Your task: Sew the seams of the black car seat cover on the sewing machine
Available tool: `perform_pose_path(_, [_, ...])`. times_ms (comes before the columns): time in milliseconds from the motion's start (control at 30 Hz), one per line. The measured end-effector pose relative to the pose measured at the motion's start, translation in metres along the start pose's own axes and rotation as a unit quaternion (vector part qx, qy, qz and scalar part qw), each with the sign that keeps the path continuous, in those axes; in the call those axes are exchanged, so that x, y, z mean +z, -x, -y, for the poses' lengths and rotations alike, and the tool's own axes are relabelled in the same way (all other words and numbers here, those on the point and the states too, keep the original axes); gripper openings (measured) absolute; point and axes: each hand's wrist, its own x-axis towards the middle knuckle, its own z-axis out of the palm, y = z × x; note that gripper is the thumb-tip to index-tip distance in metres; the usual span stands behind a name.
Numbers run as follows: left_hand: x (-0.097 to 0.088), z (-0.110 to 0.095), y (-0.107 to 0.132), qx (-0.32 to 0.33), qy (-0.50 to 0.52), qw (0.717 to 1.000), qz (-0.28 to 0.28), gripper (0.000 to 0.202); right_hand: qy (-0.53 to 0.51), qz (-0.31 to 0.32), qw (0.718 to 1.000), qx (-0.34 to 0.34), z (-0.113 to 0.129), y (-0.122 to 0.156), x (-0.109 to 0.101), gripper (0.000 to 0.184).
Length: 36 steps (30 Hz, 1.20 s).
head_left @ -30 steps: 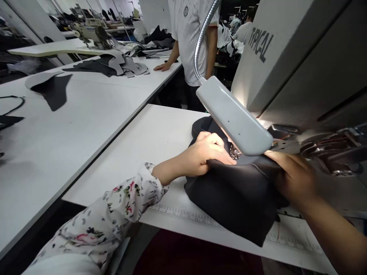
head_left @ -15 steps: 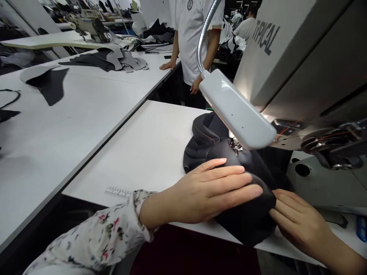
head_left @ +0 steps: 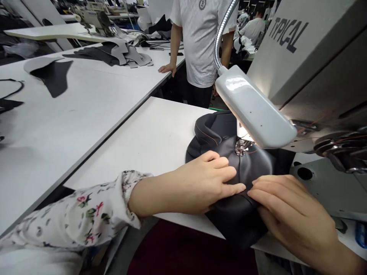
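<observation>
A black, leather-like sewn cover (head_left: 237,225) with orange topstitching lies bunched on the white sewing table. Part of it sits under the presser foot (head_left: 241,147) of the sewing machine (head_left: 281,57). My left hand (head_left: 197,183) rests on the cover just in front of the foot, fingers curled into the material and thumb pointing along a seam. On the near right side, my right hand (head_left: 295,214) grips the cover, its fingers pressed together close to my left thumb. Fingertips under the fold are hidden.
A lit lamp (head_left: 255,107) on a flexible neck hangs just above the foot. Left stands a large white table (head_left: 100,91) with dark cut pieces (head_left: 54,78). A person in a white shirt (head_left: 200,42) leans a hand on its far corner. A blue object (head_left: 361,235) lies at far right.
My left hand has gone from lying flat to curled fingers on the cover. My right hand has moved up and inward, closer to the foot. The view has shifted slightly.
</observation>
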Motion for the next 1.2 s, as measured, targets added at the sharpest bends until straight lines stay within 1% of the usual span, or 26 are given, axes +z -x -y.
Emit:
perform_pose_path(67, [-0.002, 0.003, -0.004, 0.035, -0.013, 0.999, -0.006, 0.025, -0.016, 0.051, 0.998, 0.016, 0.007, -0.003, -0.007, 0.03])
perform_pose_path(100, [-0.002, 0.004, -0.005, 0.048, -0.013, 0.999, -0.013, 0.02, -0.019, 0.067, 0.997, 0.019, 0.011, -0.004, -0.009, 0.036])
perform_pose_path(167, [-0.003, 0.006, -0.005, 0.056, -0.004, 0.998, -0.027, 0.024, -0.013, 0.059, 0.998, 0.016, 0.019, -0.003, -0.01, 0.039])
perform_pose_path(233, [-0.006, 0.007, -0.004, 0.044, 0.005, 0.999, -0.028, 0.027, 0.005, 0.029, 1.0, 0.007, 0.026, -0.001, -0.008, 0.036])
perform_pose_path(300, [-0.012, 0.008, -0.004, 0.035, 0.021, 0.999, 0.002, 0.034, 0.018, 0.005, 1.0, 0.005, 0.032, 0.001, -0.005, 0.034])
perform_pose_path(400, [-0.022, 0.012, -0.009, 0.028, 0.058, 0.996, 0.07, 0.045, 0.026, 0.003, 0.999, 0.035, 0.036, 0.004, -0.002, 0.037])
perform_pose_path(500, [-0.027, 0.017, -0.014, 0.035, 0.051, 0.994, 0.092, 0.043, 0.019, -0.006, 0.999, 0.039, 0.035, 0.002, -0.001, 0.036])
perform_pose_path(567, [-0.027, 0.021, -0.016, 0.045, 0.028, 0.995, 0.088, 0.04, 0.018, -0.028, 0.999, 0.019, 0.033, -0.003, -0.002, 0.032])
perform_pose_path(600, [-0.025, 0.023, -0.017, 0.049, 0.025, 0.996, 0.077, 0.039, 0.023, -0.036, 0.999, 0.014, 0.031, -0.007, -0.002, 0.03])
perform_pose_path(700, [-0.018, 0.029, -0.017, 0.055, 0.055, 0.997, 0.012, 0.034, 0.037, -0.046, 0.998, 0.02, 0.029, -0.014, -0.002, 0.025])
perform_pose_path(767, [-0.014, 0.033, -0.017, 0.058, 0.071, 0.996, -0.011, 0.032, 0.048, -0.044, 0.998, 0.022, 0.029, -0.017, 0.0, 0.023])
perform_pose_path(833, [-0.013, 0.036, -0.019, 0.061, 0.066, 0.996, -0.007, 0.03, 0.06, -0.043, 0.997, 0.021, 0.028, -0.018, 0.002, 0.022])
perform_pose_path(933, [-0.016, 0.041, -0.022, 0.062, 0.037, 0.997, 0.012, 0.03, 0.068, -0.03, 0.997, 0.019, 0.027, -0.018, 0.004, 0.019])
perform_pose_path(1033, [-0.02, 0.046, -0.026, 0.081, 0.013, 0.996, 0.026, 0.031, 0.064, -0.011, 0.998, 0.01, 0.023, -0.019, 0.005, 0.02])
perform_pose_path(1200, [-0.023, 0.053, -0.032, 0.106, -0.005, 0.994, 0.017, 0.025, 0.069, -0.003, 0.997, 0.026, 0.013, -0.018, 0.005, 0.023])
